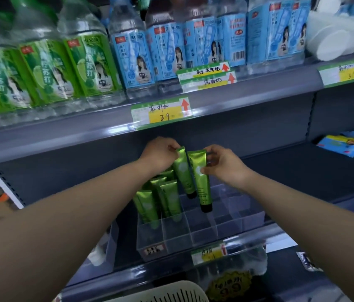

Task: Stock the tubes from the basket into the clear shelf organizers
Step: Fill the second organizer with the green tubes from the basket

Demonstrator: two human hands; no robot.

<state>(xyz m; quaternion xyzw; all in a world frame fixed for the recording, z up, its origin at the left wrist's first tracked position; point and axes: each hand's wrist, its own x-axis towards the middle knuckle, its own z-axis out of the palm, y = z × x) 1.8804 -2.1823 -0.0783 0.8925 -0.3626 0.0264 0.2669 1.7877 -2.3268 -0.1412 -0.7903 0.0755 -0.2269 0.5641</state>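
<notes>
Across the whole view, a grey shelf unit [63, 136], loaded above with green-labelled bottles [47, 73] and blue-labelled bottles [163, 55]. On the lower deck, near its front edge, the clear organizer [204, 234], divided into open cells. Left-side cells already filled with stocked tubes [169, 199] standing cap-down, cells to the right bare. At the bottom edge, only the rim of the pale basket [167, 290], contents out of sight. Above the organizer, 2 hands at work: left hand [161, 155] with fingers curled, pinching the crimped top of the left tube [182, 173]; right hand [224, 164] with thumb and fingers clamped round the upper part of the right tube [202, 186]. Both held tubes green, cap-down, slightly tilted, side by side and apparently touching, hanging over the middle cells, not yet seated. Exact cell under each black cap hard to tell through clear walls and blur. Risks from here: both lowered at once, a cap catching on a divider and tipping its tube sideways. A tilted tube nudging the stocked row askew. A thin pinch slipping off the slick crimp, the tube dropping onto the deck. Downward force on a snagged cap sliding the light organizer towards the shelf lip.
</notes>
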